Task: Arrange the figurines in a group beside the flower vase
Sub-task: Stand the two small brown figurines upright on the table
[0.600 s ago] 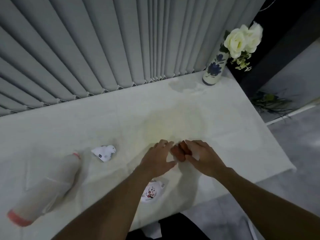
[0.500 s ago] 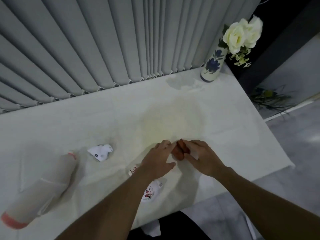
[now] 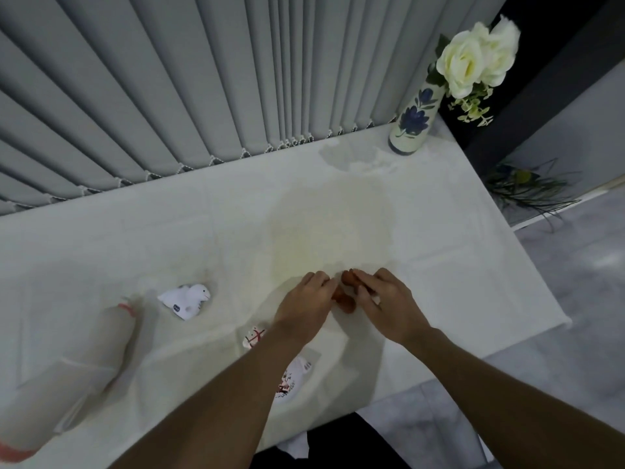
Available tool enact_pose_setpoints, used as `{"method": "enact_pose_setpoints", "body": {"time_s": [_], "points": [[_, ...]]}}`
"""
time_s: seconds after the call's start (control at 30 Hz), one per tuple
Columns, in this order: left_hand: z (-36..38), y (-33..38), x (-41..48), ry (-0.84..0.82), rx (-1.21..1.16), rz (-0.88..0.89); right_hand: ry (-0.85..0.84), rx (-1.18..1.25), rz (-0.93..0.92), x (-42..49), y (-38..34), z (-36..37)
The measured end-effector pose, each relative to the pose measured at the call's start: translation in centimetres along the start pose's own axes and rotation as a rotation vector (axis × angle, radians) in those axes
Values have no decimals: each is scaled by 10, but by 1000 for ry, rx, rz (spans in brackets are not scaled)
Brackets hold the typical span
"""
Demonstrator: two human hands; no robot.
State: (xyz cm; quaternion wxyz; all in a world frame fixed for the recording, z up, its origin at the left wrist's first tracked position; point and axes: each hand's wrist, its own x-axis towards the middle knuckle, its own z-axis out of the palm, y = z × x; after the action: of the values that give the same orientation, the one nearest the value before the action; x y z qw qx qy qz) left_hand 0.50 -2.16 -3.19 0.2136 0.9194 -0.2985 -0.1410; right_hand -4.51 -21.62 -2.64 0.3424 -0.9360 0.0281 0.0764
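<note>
A small orange-brown figurine [image 3: 345,296] sits between my two hands near the table's front. My right hand [image 3: 385,301] has its fingers closed around it, and my left hand [image 3: 306,304] touches its other side. A white figurine with blue marks [image 3: 185,299] lies to the left. Under my left forearm a white figurine with red marks [image 3: 254,336] shows in part, and another with red flower print [image 3: 293,377] lies closer to me. The flower vase [image 3: 414,121], cream with blue flowers and white roses, stands at the far right corner.
A white cloth covers the table [image 3: 439,265]. A large pale roll with red ends [image 3: 61,384] lies at the left. Grey vertical blinds [image 3: 203,79] hang behind the table. The table's right edge drops to a grey floor with a dried plant [image 3: 527,191].
Both hands have stayed on the orange-brown figurine. The camera has tilted slightly, and more of the red-marked figurine under my left forearm shows.
</note>
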Motion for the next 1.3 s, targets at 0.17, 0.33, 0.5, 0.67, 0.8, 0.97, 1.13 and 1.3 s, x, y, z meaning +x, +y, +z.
{"method": "enact_pose_setpoints", "body": {"time_s": [0.17, 0.33, 0.5, 0.67, 0.8, 0.97, 1.13, 1.3], "points": [[-7, -23, 0, 15, -239, -73, 30, 62, 106, 20, -4, -5], [-7, -40, -3, -1, -327, -129, -61, 125, 146, 30, -6, -4], [-9, -36, 1, -13, -344, -181, -38, 211, 183, 38, -14, 2], [-13, -33, 4, 15, -399, -235, -14, 295, 228, 38, -12, 8], [-14, -33, 6, 79, -418, -247, 44, 318, 222, 36, -9, 12], [-11, -38, 11, 48, -405, -253, 85, 305, 212, 35, -6, 16], [-17, -44, 11, -15, -392, -266, 103, 295, 229, 30, -10, 19], [-36, -53, -9, -93, -407, -341, 129, 247, 346, 16, -22, 33]]}}
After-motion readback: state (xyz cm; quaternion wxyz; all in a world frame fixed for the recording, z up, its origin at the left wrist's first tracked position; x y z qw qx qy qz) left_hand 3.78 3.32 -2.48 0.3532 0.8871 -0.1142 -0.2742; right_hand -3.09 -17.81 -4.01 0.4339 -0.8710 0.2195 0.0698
